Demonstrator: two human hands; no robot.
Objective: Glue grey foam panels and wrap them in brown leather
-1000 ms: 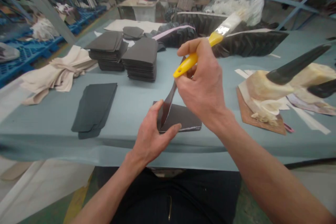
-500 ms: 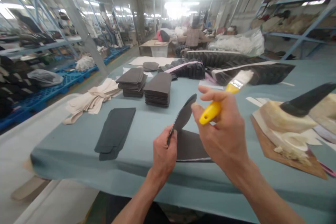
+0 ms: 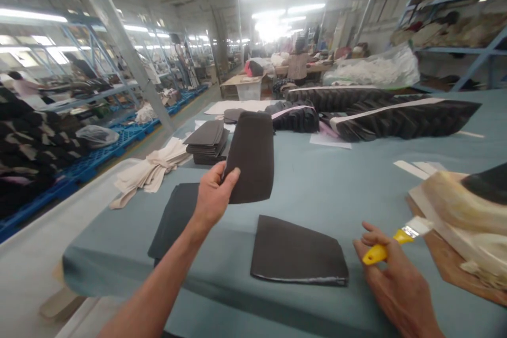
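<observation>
My left hand (image 3: 216, 190) pinches a dark panel (image 3: 251, 158) by its left edge and holds it up over the table, hiding one of the stacks behind it. In my right hand (image 3: 396, 280) a paintbrush (image 3: 378, 253) with a yellow handle and pale bristles is gripped, low at the right. Between the hands another dark panel (image 3: 299, 248) lies flat, with a whitish wet-looking strip along its near edge. Dark pieces (image 3: 174, 216) lie partly under my left forearm. Farther back stands a stack of dark panels (image 3: 206, 142).
Right of my right hand, a brown board (image 3: 447, 253) carries a cut-open pale container (image 3: 451, 195). Cream cloth strips (image 3: 154, 169) lie at the left. Long bundles of dark pieces (image 3: 404, 116) stretch across the back of the blue-covered table (image 3: 368, 179).
My left hand has lifted the dark panel up and leftward toward the stacks. My right hand has moved right and down with the paintbrush, uncovering the flat panel. The view has shifted.
</observation>
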